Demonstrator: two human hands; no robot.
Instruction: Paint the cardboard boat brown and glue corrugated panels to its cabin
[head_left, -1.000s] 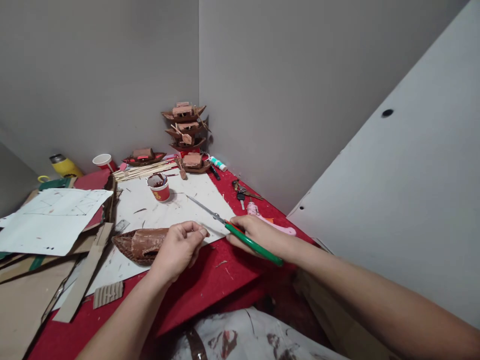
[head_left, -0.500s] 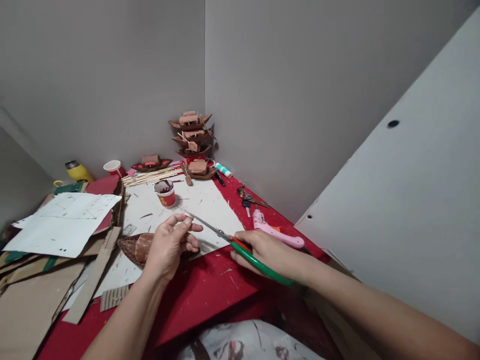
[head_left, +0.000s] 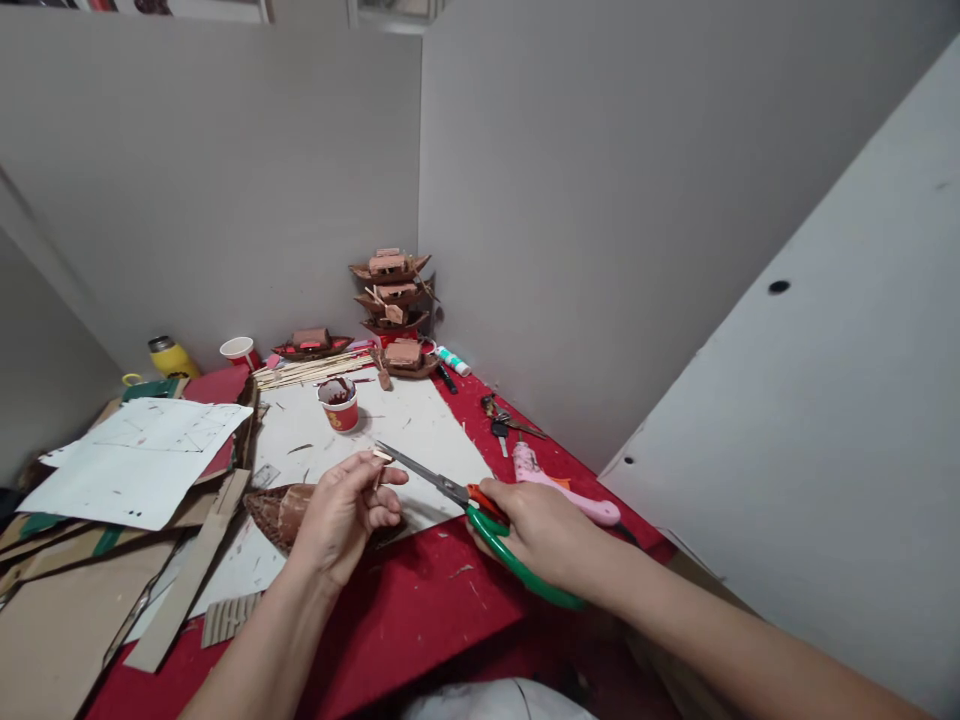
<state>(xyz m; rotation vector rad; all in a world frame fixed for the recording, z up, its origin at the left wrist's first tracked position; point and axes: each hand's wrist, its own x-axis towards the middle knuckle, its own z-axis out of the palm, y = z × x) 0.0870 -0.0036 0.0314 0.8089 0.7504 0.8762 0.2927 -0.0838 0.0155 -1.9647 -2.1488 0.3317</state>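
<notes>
My right hand (head_left: 541, 532) grips green-handled scissors (head_left: 459, 495), their blades pointing left at my left hand. My left hand (head_left: 346, 510) pinches a small thin stick (head_left: 380, 458) between thumb and fingertips, right at the blade tips. Under my left hand lies a brown model boat (head_left: 276, 507) on a white board (head_left: 420, 420). The board rests on the red table (head_left: 420, 590).
A red cup of brown paint (head_left: 340, 403), a bundle of sticks (head_left: 307, 368), stacked brown boats (head_left: 391, 290), a glue tube (head_left: 453, 361), keys (head_left: 496, 418) and a pink glue gun (head_left: 559, 485) lie behind. Cardboard and paper (head_left: 135, 460) pile up on the left. Grey partitions enclose the table.
The scissors swung left, their tips meeting the stick in my left hand. My left hand lifted slightly off the boat. The view tilted upward.
</notes>
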